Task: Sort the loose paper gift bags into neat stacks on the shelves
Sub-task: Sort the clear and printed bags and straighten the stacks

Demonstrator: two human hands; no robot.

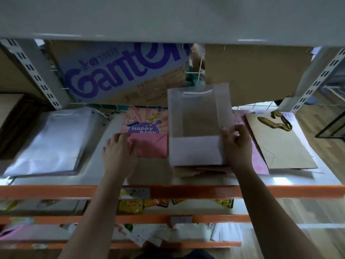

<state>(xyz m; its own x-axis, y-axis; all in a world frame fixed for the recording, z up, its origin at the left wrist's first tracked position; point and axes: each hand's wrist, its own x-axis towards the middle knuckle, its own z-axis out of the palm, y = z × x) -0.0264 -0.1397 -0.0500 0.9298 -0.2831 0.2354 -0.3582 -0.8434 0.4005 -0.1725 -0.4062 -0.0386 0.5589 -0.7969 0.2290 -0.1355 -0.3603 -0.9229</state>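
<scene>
I judge I'm about midway: the white stack sits done on the shelf, my right hand pinches the grey bag over the middle pile, my left hand lies flat on the pink bag, and the brown bag waits.

Shop stockroom or storeroom: slotted metal racking with orange beams, labelled shelf edges, printed cardboard carton, packaged goods on lower shelves.
</scene>
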